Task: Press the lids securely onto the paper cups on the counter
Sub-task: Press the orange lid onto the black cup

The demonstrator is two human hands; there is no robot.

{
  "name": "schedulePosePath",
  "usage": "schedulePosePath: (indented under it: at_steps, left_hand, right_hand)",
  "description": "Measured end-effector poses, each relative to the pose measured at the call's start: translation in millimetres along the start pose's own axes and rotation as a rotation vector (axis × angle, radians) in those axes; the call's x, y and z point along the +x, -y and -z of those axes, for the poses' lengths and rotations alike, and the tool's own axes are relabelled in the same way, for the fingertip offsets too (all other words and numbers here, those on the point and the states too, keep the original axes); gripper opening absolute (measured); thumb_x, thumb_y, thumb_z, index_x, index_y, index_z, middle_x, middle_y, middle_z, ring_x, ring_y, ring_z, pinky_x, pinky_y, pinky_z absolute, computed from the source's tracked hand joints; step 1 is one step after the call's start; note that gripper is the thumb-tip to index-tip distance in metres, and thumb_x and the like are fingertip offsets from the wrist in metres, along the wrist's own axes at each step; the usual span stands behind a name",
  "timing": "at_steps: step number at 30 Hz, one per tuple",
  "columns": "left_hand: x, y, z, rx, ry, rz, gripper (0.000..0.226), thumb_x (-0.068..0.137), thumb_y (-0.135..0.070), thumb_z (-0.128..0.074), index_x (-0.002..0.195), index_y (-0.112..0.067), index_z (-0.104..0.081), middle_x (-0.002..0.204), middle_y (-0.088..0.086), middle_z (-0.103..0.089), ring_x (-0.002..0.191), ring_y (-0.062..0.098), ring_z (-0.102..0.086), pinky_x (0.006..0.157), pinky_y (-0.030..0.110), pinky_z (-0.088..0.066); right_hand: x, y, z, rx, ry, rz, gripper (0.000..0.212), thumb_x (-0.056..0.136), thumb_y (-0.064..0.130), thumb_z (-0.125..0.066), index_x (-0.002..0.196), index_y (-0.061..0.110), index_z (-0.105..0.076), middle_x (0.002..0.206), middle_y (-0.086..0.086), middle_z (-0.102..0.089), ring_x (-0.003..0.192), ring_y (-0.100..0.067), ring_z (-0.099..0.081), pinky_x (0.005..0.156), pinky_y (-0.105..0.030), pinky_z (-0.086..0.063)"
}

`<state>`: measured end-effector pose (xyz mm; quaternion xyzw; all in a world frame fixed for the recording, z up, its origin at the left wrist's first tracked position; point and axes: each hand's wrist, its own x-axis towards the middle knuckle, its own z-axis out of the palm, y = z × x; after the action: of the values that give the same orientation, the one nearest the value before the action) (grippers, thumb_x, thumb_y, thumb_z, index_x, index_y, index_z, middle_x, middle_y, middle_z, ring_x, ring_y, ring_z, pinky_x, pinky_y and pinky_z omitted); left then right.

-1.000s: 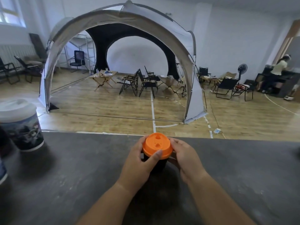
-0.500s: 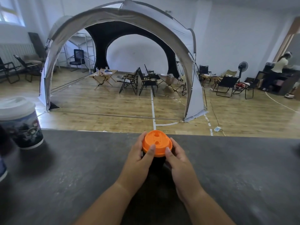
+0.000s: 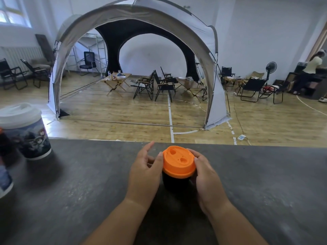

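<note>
Dark worktop (image 3: 70, 191) is carrying a white-lidded cup (image 3: 26, 135) at 9 o'clock, seemingly done. Left hand (image 3: 144, 175), fingers (image 3: 150, 145) spread loose, is touching the orange lid (image 3: 178, 161) at its 9 o'clock; right hand (image 3: 207, 177) is gripping it at 3. It is apparently sitting seated on the black cup (image 3: 175, 183), nearly finished.

Far beyond the left hand (image 3: 143, 174) stands a big grey dome tent (image 3: 134, 12); folding chairs (image 3: 160, 84) and a low wooden table (image 3: 115, 79) are inside it. Far beyond the right hand (image 3: 207, 175) are a standing fan (image 3: 272, 66), a person (image 3: 312, 65) and a white power strip (image 3: 241, 137) on the floor (image 3: 123, 110).
</note>
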<state>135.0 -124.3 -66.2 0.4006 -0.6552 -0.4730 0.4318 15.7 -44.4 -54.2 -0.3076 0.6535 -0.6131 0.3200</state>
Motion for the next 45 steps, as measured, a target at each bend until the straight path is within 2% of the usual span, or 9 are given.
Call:
schedulePosePath:
  at_steps: [6,11,15,19,22,27,34,41,45]
  left_hand:
    - [7,-9,3,-0.175,0.036,0.099,0.022,0.095,-0.033,-0.055,0.115,-0.026,-0.062,0.07,0.0,-0.072,0.068,0.007,-0.069,0.061,0.015,-0.05]
    - [6,-6,0,-0.191,0.214,0.068,0.036,0.091,-0.055,-0.037,0.119,-0.046,-0.058,0.115,-0.011,-0.065,0.108,0.007,-0.062,0.1,0.034,-0.048]
    - [0,-5,-1,-0.151,0.285,0.02,0.046,0.087,-0.063,-0.023,0.123,-0.054,-0.051,0.132,-0.017,-0.055,0.123,0.003,-0.052,0.11,0.035,-0.039]
    - [-1,1,-3,-0.197,0.299,0.008,0.052,0.087,-0.069,-0.028,0.126,-0.048,-0.054,0.125,-0.011,-0.06,0.115,0.01,-0.059,0.105,0.04,-0.046]
    - [-1,2,-3,-0.196,0.292,-0.009,0.055,0.085,-0.07,-0.031,0.126,-0.042,-0.056,0.124,-0.009,-0.059,0.113,0.01,-0.06,0.101,0.041,-0.049]
    - [-1,0,-3,-0.17,0.209,-0.024,0.052,0.087,-0.064,-0.018,0.126,-0.048,-0.049,0.118,-0.012,-0.06,0.109,0.0,-0.058,0.095,0.018,-0.046]
    - [1,-1,-1,-0.15,0.292,0.034,0.049,0.089,-0.06,-0.026,0.128,-0.042,-0.049,0.127,-0.009,-0.054,0.116,0.009,-0.054,0.104,0.037,-0.045]
    - [0,2,-2,-0.115,0.239,-0.004,0.061,0.085,-0.071,-0.021,0.137,-0.044,-0.038,0.135,-0.007,-0.052,0.125,0.01,-0.05,0.105,0.032,-0.042]
    - [0,0,-2,-0.096,0.281,-0.03,0.044,0.088,-0.062,-0.028,0.126,-0.048,-0.046,0.126,-0.015,-0.055,0.117,-0.003,-0.053,0.102,0.023,-0.045]
  right_hand:
    - [-2,2,2,-0.086,0.109,0.001,0.031,0.105,0.029,-0.035,0.113,0.031,-0.065,0.098,0.007,-0.075,0.09,-0.007,-0.07,0.079,-0.026,-0.052]
    - [2,3,3,-0.1,0.064,0.068,0.03,0.105,0.035,-0.037,0.109,0.029,-0.066,0.098,0.003,-0.074,0.088,-0.006,-0.07,0.075,-0.02,-0.052]
    - [-2,-5,7,-0.106,-0.066,0.248,0.048,0.089,0.06,-0.033,0.103,0.029,-0.067,0.092,0.007,-0.074,0.09,-0.003,-0.068,0.084,-0.023,-0.051]
    - [-3,-11,5,-0.199,0.177,0.227,0.069,0.076,0.085,-0.037,0.132,0.045,-0.042,0.123,0.029,-0.053,0.115,0.007,-0.054,0.096,-0.011,-0.042]
    - [-1,-11,3,-0.331,0.22,0.224,0.074,0.079,0.07,-0.05,0.144,0.042,-0.028,0.13,0.026,-0.041,0.123,0.001,-0.046,0.102,-0.019,-0.041]
    - [0,-11,8,-0.312,0.037,0.3,0.057,0.085,0.063,-0.041,0.138,0.045,-0.031,0.137,0.017,-0.039,0.125,0.0,-0.044,0.102,-0.02,-0.04]
    - [1,-12,5,-0.341,0.243,0.189,0.09,0.073,0.082,-0.046,0.149,0.045,-0.017,0.136,0.021,-0.036,0.128,-0.003,-0.041,0.101,-0.018,-0.035]
    - [-3,-12,5,-0.333,0.016,0.322,0.059,0.089,0.06,-0.031,0.145,0.041,-0.03,0.145,0.014,-0.038,0.13,0.004,-0.035,0.105,-0.011,-0.029]
    - [-2,-15,5,-0.363,0.145,0.268,0.095,0.073,0.086,-0.044,0.153,0.042,-0.017,0.151,0.017,-0.03,0.134,0.002,-0.033,0.103,-0.012,-0.03]
